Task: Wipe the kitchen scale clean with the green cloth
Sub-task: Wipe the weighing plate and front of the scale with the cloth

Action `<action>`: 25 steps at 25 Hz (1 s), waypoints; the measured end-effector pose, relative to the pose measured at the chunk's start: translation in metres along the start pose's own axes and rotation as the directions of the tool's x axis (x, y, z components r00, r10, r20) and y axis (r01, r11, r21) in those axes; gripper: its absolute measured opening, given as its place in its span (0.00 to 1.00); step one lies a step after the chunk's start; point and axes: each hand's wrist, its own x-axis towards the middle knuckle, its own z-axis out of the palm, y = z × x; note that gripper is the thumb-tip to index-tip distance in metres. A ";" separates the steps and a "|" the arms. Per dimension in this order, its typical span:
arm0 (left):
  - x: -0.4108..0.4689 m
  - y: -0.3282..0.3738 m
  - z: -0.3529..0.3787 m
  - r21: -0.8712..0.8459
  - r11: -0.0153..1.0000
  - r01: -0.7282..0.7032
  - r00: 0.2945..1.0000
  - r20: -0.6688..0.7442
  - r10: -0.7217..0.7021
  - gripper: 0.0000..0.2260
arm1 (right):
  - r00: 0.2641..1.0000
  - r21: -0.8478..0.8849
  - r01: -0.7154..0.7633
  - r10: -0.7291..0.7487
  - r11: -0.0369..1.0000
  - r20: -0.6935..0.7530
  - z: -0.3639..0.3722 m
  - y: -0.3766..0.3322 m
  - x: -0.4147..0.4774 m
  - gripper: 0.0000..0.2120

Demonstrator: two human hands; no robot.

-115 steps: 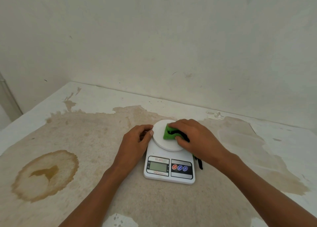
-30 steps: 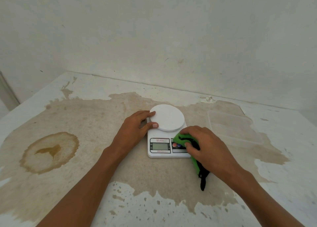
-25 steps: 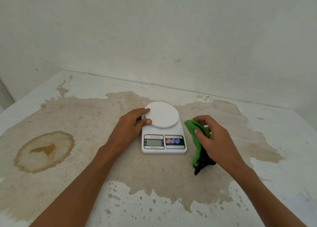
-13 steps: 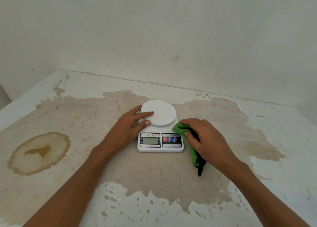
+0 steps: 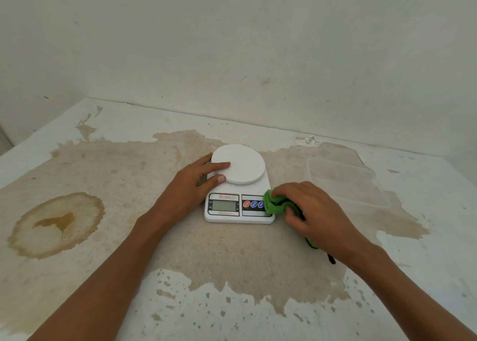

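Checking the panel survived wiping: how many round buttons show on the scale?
3: red button, blue button and another blue in a row right of the display, the last partly under the green cloth, which may hide more.

One scale (image 5: 238, 186), with one round plate (image 5: 241, 164), one display (image 5: 224, 205) and what look like three buttons (image 5: 253, 204), the third partly covered. One cloth (image 5: 275, 203). Two hands: left (image 5: 192, 188), right (image 5: 313, 215). One clear lid (image 5: 346, 183). One ring stain (image 5: 55, 224).
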 end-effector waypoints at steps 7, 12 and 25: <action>0.000 0.002 -0.001 -0.011 1.000 -0.002 1.000 0.004 0.002 0.16 | 1.000 0.013 0.016 -0.016 1.000 0.017 -0.001 0.001 0.002 0.17; 0.000 0.001 -0.001 -0.015 1.000 -0.005 1.000 -0.005 0.005 0.16 | 0.972 0.027 0.175 -0.177 0.984 0.151 0.001 -0.011 -0.001 0.16; 0.000 -0.001 -0.001 -0.034 0.999 -0.009 1.000 0.000 0.009 0.16 | 0.996 0.023 0.072 -0.073 0.997 0.056 0.002 -0.011 0.027 0.15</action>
